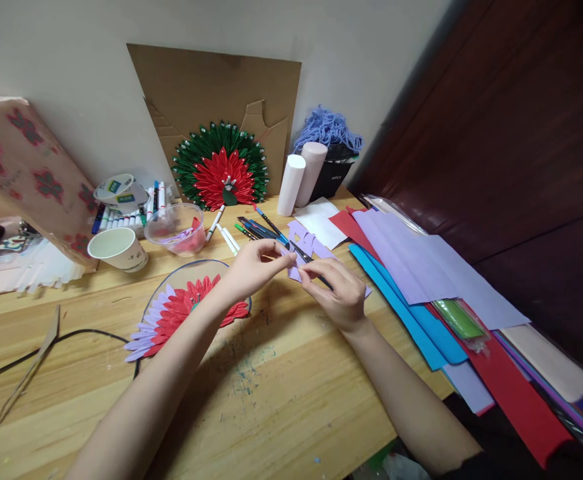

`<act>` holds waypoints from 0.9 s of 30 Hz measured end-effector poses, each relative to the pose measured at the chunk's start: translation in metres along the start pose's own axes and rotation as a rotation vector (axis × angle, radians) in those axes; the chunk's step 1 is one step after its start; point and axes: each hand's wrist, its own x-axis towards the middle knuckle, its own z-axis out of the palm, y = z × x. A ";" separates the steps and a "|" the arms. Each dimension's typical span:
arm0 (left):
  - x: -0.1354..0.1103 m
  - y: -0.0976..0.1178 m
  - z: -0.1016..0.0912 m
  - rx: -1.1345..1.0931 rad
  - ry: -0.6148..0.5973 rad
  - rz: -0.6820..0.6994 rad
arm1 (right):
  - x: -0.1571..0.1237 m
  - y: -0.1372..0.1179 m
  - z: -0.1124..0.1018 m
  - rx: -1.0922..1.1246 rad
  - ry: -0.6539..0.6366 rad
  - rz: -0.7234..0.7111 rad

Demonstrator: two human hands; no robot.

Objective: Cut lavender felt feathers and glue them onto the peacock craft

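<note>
Purple piece (pixel 294 274) sits between both hands, just above the surface (pixel 281 407), near its back middle. Left hand (pixel 258 267): grip pinched on the purple piece. Right hand (pixel 338 290): grip closed round a slim dark tool (pixel 301 253), exact kind unclear, tip at the piece. Purple cut-out sheet (pixel 299 233) just behind the hands. Petal disc (pixel 174 327), red and purple, lies left, partly hidden by the left forearm. Paper cup (pixel 116 250) and clear bowl (pixel 158 233) farther left; stacked coloured sheets (pixel 411 260) right.
</note>
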 end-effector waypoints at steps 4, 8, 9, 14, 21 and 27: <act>0.002 0.000 -0.004 -0.044 0.056 0.017 | 0.001 -0.001 0.000 0.004 -0.001 0.008; 0.002 0.003 -0.011 -0.033 0.104 0.014 | 0.001 0.000 0.000 0.021 0.002 0.049; 0.001 0.004 -0.012 -0.016 0.103 0.027 | 0.001 0.000 0.000 0.029 0.001 0.064; -0.003 0.009 -0.017 0.105 0.008 0.151 | 0.000 0.000 0.001 0.068 -0.011 0.112; -0.007 0.014 -0.019 0.286 -0.023 0.272 | 0.000 -0.001 0.001 0.100 -0.020 0.153; -0.007 0.014 -0.022 0.365 -0.069 0.382 | 0.002 -0.003 -0.001 0.138 -0.029 0.200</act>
